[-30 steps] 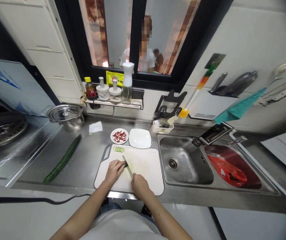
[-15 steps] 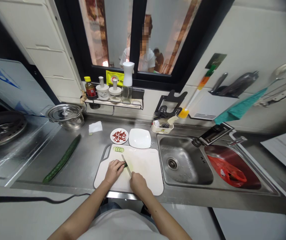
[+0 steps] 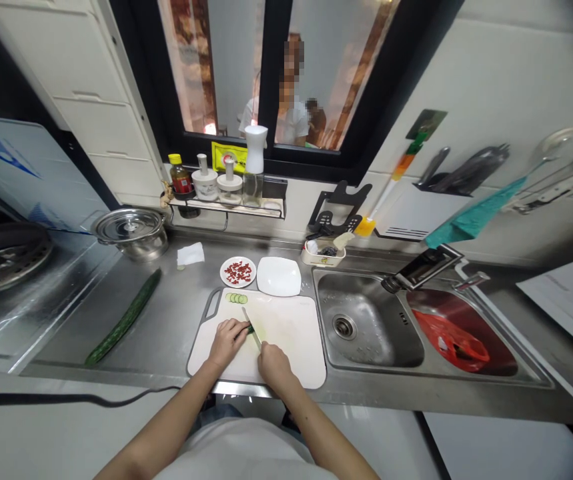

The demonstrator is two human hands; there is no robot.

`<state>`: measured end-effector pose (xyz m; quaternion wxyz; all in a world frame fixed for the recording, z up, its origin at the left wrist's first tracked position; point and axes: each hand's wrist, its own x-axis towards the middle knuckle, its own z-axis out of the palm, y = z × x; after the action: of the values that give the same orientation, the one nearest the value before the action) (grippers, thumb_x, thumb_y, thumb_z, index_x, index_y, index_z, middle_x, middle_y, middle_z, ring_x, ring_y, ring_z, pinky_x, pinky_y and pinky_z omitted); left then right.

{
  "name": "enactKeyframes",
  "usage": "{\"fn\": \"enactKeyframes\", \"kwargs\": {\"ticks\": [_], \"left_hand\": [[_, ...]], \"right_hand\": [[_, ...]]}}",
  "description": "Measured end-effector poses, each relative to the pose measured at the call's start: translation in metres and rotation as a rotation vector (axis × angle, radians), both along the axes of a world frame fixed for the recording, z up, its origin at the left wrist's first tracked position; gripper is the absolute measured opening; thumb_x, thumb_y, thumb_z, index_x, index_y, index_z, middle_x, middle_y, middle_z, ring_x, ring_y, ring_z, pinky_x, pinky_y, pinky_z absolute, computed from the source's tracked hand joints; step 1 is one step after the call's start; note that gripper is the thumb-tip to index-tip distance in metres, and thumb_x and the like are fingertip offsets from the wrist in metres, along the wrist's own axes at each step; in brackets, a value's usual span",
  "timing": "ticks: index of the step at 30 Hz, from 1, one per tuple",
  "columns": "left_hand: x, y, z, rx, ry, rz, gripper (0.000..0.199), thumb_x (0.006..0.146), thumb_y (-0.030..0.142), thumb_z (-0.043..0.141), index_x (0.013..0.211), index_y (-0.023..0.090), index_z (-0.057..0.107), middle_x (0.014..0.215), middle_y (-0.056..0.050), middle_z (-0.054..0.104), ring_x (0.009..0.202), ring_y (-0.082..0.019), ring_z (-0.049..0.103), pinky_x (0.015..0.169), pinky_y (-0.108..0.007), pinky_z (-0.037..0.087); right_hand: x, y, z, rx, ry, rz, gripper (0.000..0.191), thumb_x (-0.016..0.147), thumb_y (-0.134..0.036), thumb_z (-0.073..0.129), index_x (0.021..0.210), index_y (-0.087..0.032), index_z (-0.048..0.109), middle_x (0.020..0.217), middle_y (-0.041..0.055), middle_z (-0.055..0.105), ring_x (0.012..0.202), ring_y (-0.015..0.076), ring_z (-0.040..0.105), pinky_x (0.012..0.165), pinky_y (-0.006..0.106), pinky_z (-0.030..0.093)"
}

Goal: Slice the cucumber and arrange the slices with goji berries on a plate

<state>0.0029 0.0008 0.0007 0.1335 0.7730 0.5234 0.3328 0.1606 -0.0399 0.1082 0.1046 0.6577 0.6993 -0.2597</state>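
Observation:
A white cutting board (image 3: 291, 333) lies on the steel counter in front of me. My left hand (image 3: 226, 341) presses down a short piece of cucumber (image 3: 251, 329) on the board. My right hand (image 3: 272, 363) grips a knife (image 3: 251, 328) whose blade rests against the cucumber's cut end. Several thin cucumber slices (image 3: 237, 298) lie in a row at the board's far edge.
A whole cucumber (image 3: 125, 317) lies on the counter at the left. A small plate of red bits (image 3: 237, 271) and a white square plate (image 3: 279, 276) sit behind the board. The sink (image 3: 366, 327) is at the right, a lidded steel pot (image 3: 131, 230) at the back left.
The knife and my right hand have shifted slightly left along the cucumber. My left hand stays on the cucumber piece.

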Motion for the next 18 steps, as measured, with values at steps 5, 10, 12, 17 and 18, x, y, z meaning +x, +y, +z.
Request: {"fn": "enactKeyframes", "kwargs": {"ticks": [5, 10, 12, 17, 18], "left_hand": [[0.000, 0.000, 0.001, 0.010, 0.004, 0.001, 0.026, 0.093, 0.034, 0.044, 0.103, 0.024, 0.065, 0.081, -0.004, 0.060, 0.078, -0.017, 0.055, 0.074, -0.032, 0.041], [0.000, -0.001, 0.002, 0.018, 0.016, 0.003, 0.026, 0.093, 0.034, 0.044, 0.102, 0.023, 0.065, 0.082, -0.004, 0.060, 0.079, -0.017, 0.054, 0.075, -0.032, 0.041], [0.000, -0.001, 0.002, 0.022, 0.021, 0.003, 0.026, 0.093, 0.034, 0.043, 0.102, 0.023, 0.065, 0.082, -0.004, 0.060, 0.079, -0.017, 0.054, 0.074, -0.032, 0.040], [0.000, -0.001, 0.003, 0.021, 0.037, 0.008, 0.026, 0.093, 0.032, 0.043, 0.104, 0.023, 0.065, 0.081, -0.004, 0.060, 0.078, -0.017, 0.053, 0.074, -0.031, 0.040], [0.000, -0.001, 0.003, 0.020, 0.040, 0.009, 0.027, 0.093, 0.032, 0.043, 0.104, 0.023, 0.065, 0.081, -0.004, 0.059, 0.078, -0.016, 0.053, 0.074, -0.031, 0.040]], "right_hand": [[0.008, -0.011, 0.000, -0.025, -0.024, -0.003, 0.031, 0.087, -0.010, 0.037, 0.109, -0.011, 0.059, 0.102, 0.0155, 0.067, 0.099, 0.0229, 0.062, 0.077, 0.028, 0.043], [0.016, -0.022, -0.004, -0.038, -0.039, -0.005, 0.030, 0.087, -0.011, 0.038, 0.108, -0.011, 0.060, 0.102, 0.0157, 0.067, 0.097, 0.0235, 0.063, 0.076, 0.028, 0.044], [0.016, -0.023, -0.004, -0.031, -0.037, 0.001, 0.031, 0.088, -0.011, 0.037, 0.109, -0.010, 0.059, 0.102, 0.0163, 0.067, 0.098, 0.0236, 0.063, 0.077, 0.028, 0.044], [0.011, -0.017, -0.004, -0.021, -0.024, -0.011, 0.031, 0.088, -0.010, 0.036, 0.109, -0.010, 0.059, 0.099, 0.0163, 0.067, 0.097, 0.0234, 0.063, 0.077, 0.028, 0.043], [0.009, -0.014, -0.004, -0.015, -0.018, -0.013, 0.031, 0.088, -0.010, 0.036, 0.109, -0.010, 0.059, 0.100, 0.0165, 0.067, 0.097, 0.0234, 0.063, 0.077, 0.028, 0.043]]}}
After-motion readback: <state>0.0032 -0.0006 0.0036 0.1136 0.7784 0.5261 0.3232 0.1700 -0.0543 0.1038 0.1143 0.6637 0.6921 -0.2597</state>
